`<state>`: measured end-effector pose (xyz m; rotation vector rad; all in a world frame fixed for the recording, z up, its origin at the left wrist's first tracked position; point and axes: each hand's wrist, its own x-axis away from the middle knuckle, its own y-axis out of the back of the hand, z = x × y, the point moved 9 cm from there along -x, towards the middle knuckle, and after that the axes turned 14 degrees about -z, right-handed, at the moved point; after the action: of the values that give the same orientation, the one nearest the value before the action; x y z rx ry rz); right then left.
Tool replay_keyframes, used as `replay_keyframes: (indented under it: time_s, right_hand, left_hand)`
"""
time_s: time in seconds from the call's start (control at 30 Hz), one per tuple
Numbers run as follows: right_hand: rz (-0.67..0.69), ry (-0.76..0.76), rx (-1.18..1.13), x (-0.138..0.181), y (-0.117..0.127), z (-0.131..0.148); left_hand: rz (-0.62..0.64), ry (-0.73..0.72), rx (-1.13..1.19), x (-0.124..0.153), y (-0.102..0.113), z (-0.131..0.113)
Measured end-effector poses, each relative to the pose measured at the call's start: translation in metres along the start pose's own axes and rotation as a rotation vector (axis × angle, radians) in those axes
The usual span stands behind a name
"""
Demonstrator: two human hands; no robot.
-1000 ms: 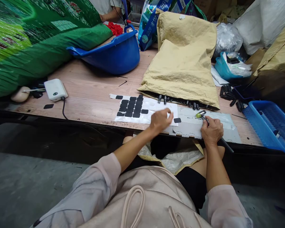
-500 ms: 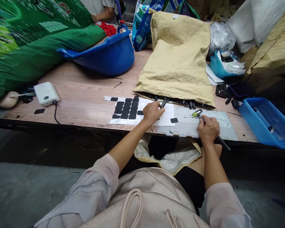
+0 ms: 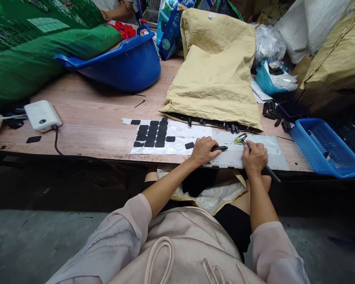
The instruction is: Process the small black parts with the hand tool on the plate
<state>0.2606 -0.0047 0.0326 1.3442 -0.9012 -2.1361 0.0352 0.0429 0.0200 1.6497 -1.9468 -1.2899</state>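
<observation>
Left hand (image 3: 203, 150) brought black piece (image 3: 221, 148) nearer hammer (image 3: 243, 138)

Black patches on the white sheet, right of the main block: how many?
2 visible: one black patch just right of the block, another patch beside the left hand, which may hide more.

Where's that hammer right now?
In the head view, the hammer is right of centre, gripped in the right hand, its head over the grey sheet, to the left of the light-blue basket.
</observation>
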Motion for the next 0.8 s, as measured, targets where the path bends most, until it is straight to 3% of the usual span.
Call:
replay_keyframes:
  time_s: [0.2, 0.37, 0.53, 0.8]
  right_hand:
    - [0.013, 0.021, -0.115, 0.002, 0.015, 0.010]
    - [0.056, 0.073, -0.357, 0.020, 0.041, 0.040]
    - [0.067, 0.140, -0.394, 0.028, 0.057, 0.064]
    - [0.101, 0.163, -0.359, 0.033, 0.051, 0.071]
  left_hand:
    - [0.036, 0.009, 0.037, -0.001, -0.004, 0.003]
    - [0.036, 0.022, 0.036, -0.001, -0.002, 0.001]
    - [0.045, 0.039, 0.033, -0.001, 0.001, -0.001]
    - [0.044, 0.054, 0.040, -0.002, 0.001, -0.001]
